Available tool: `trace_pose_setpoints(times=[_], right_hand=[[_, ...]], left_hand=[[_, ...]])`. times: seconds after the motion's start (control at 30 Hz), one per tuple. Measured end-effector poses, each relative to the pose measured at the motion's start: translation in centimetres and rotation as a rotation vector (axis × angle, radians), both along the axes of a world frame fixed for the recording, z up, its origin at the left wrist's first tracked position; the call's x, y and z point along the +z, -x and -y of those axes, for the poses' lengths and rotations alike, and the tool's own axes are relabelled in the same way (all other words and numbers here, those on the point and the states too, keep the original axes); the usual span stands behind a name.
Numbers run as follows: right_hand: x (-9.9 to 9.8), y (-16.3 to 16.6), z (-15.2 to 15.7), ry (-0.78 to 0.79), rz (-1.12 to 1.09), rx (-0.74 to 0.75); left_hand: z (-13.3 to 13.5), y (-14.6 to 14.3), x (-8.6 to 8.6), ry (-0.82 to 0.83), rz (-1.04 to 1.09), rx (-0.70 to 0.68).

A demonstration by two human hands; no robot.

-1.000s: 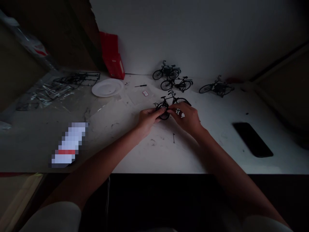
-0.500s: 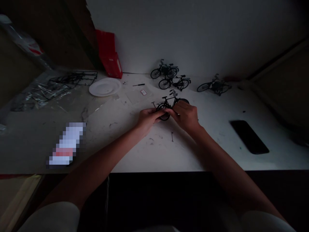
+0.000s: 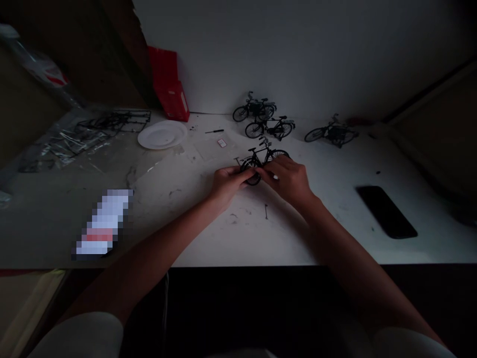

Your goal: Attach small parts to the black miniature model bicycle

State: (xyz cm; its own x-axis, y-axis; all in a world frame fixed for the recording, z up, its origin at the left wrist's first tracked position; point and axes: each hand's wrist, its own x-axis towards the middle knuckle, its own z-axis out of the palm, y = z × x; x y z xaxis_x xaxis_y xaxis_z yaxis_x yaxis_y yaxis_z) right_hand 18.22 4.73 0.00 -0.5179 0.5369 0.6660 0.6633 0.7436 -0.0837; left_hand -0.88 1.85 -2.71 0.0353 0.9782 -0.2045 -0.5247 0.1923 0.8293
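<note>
A small black model bicycle (image 3: 261, 155) is held between my two hands above the white table, its handlebar up and its saddle to the left. My left hand (image 3: 228, 186) is closed on the rear wheel, the thumb lying across it. From the right, my right hand (image 3: 288, 180) pinches low on the frame near the front wheel and hides part of both. The tips of the two hands nearly meet. A thin dark part (image 3: 266, 212) lies on the table just below the hands.
More model bicycles (image 3: 270, 129) stand behind my hands, one bicycle (image 3: 331, 133) farther right. At left are a white plate (image 3: 162, 134), black part frames (image 3: 122, 119), a red box (image 3: 172, 94) and a blurred-out lit phone (image 3: 104, 223). A dark phone (image 3: 386, 211) lies right.
The model bicycle has shifted and tilted very slightly, its handlebar a little up and left. My right hand's fingers have moved slightly; my left hand keeps its hold.
</note>
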Motion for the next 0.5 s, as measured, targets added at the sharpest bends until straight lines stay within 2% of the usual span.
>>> trace_pose_setpoints(times=[0.2, 0.37, 0.5], right_hand=[[-0.57, -0.36, -0.01, 0.050, -0.012, -0.043], [-0.34, -0.29, -0.01, 0.172, -0.178, 0.095], [-0.24, 0.09, -0.26, 0.135, -0.273, 0.164]], left_hand=[[0.27, -0.29, 0.43, -0.015, 0.002, -0.028], [-0.14, 0.08, 0.43, 0.005, -0.001, -0.005], [-0.18, 0.22, 0.61, 0.006, 0.018, -0.012]])
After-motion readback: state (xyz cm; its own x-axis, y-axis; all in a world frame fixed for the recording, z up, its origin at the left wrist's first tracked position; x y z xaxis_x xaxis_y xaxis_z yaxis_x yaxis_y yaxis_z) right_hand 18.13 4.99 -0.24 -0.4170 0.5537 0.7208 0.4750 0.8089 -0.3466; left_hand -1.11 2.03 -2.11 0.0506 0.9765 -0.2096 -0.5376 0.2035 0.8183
